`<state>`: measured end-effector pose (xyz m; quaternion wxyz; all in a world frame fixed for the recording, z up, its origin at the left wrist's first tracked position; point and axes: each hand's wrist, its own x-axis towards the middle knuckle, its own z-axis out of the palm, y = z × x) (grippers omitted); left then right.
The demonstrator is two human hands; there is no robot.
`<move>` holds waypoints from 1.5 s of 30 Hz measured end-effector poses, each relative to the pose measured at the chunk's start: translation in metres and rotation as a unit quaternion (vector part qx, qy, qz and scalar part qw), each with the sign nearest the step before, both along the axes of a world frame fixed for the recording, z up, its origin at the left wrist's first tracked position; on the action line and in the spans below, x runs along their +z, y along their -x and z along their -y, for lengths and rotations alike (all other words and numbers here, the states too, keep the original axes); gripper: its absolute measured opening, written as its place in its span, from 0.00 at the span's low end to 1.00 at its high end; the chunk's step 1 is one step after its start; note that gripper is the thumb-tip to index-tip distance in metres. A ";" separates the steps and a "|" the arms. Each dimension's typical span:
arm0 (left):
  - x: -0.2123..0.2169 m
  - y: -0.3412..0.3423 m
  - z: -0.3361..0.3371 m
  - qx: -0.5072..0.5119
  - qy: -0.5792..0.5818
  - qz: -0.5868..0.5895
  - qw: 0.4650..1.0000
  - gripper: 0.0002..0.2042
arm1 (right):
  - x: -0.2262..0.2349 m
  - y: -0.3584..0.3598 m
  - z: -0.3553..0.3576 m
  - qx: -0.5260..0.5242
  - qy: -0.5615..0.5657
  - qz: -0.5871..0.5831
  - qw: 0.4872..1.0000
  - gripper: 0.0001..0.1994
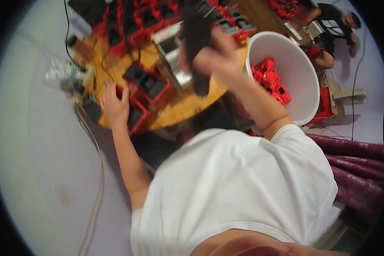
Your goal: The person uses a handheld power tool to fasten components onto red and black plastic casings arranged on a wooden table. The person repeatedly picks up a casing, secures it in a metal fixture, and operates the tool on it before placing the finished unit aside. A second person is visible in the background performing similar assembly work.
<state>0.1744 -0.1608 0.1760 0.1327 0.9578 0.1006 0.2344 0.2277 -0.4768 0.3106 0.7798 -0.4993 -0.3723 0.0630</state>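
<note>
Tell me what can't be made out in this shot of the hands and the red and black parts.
All head view:
- Dark object in the right hand: motion blur hides its kind and shape.
- Left hand: its fingertips lie among the red and black parts, so the grip is unclear.
- White tub: its wall hides most of its red pieces.
- Person at the top right: small and blurred.

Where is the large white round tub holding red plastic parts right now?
In the head view the large white round tub sits upper right, beside the round wooden table, just right of the raised right hand.
</note>
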 end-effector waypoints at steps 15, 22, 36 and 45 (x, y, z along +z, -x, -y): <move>0.003 -0.001 0.002 -0.009 -0.039 -0.020 0.999 0.21 | -0.032 -0.059 -0.011 -0.250 -0.051 0.151 0.955 0.21; -0.002 -0.003 -0.005 -0.018 -0.020 -0.011 1.000 0.21 | -0.049 -0.065 -0.016 -0.226 -0.071 0.170 0.956 0.20; -0.003 -0.018 -0.013 -0.072 -0.106 -0.064 0.990 0.21 | -0.069 -0.058 -0.016 -0.234 -0.087 0.151 0.957 0.24; 0.000 -0.016 -0.009 -0.056 -0.115 -0.044 0.991 0.20 | -0.036 -0.053 -0.023 -0.184 0.014 0.063 0.981 0.20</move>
